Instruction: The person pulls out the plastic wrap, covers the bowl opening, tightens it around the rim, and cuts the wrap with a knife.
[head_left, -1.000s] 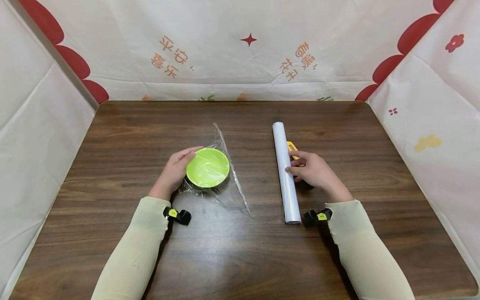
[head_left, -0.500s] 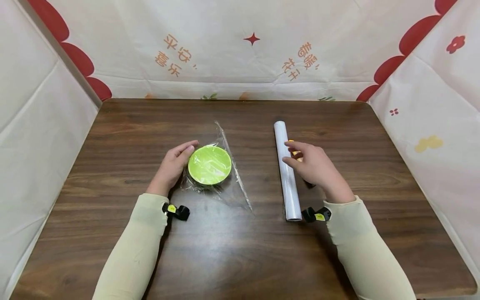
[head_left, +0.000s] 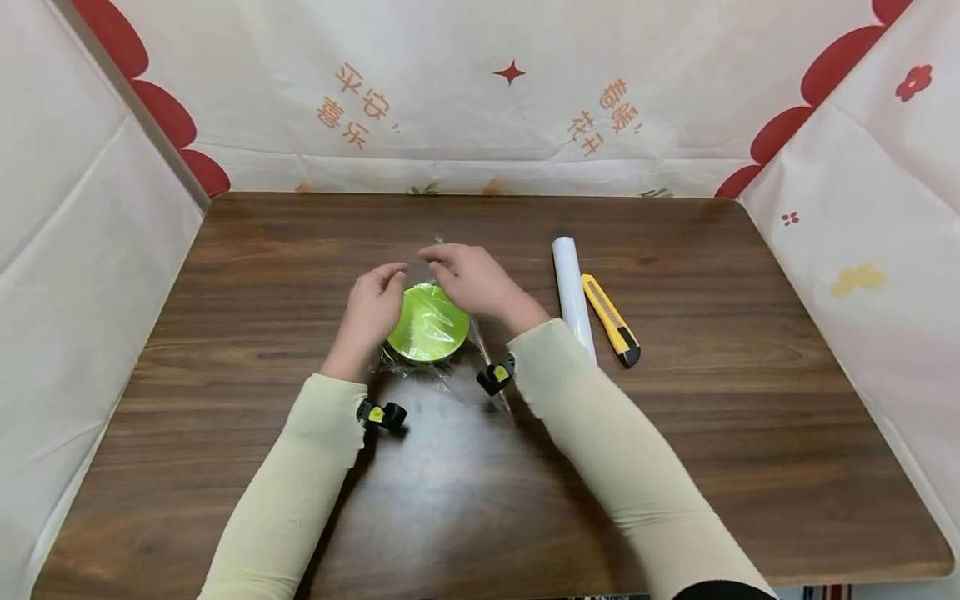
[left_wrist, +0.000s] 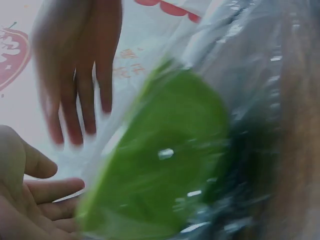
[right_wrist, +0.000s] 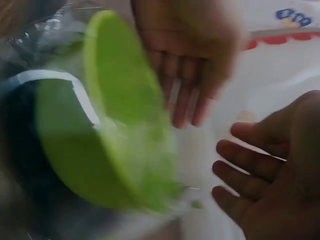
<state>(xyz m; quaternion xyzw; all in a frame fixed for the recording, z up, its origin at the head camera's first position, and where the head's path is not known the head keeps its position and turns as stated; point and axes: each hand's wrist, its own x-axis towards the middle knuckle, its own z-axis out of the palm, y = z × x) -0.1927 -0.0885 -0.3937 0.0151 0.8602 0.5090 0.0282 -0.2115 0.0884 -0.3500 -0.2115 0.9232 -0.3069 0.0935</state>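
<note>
A green bowl [head_left: 429,329] stands on the table with clear cling film [head_left: 437,377] stretched over its top and spreading around it. At its far left side is my left hand [head_left: 373,307], fingers fairly straight. My right hand [head_left: 480,282] hovers at the bowl's far right rim, its fingers pointing toward the left hand. In the left wrist view the film glints over the bowl [left_wrist: 165,155], and the left hand [left_wrist: 30,195] shows relaxed fingers. The right wrist view, somewhat blurred, has the right hand [right_wrist: 280,175] with fingers spread, holding nothing.
Right of the bowl lies a white roll [head_left: 572,283], its near end partly hidden by the right sleeve. A yellow utility knife [head_left: 611,321] lies beside it. Printed cloth [head_left: 480,117] hangs behind the wooden table [head_left: 750,433].
My right hand has left the roll and knife and moved left to the bowl, uncovering the knife. My left hand has shifted slightly toward the bowl's far side.
</note>
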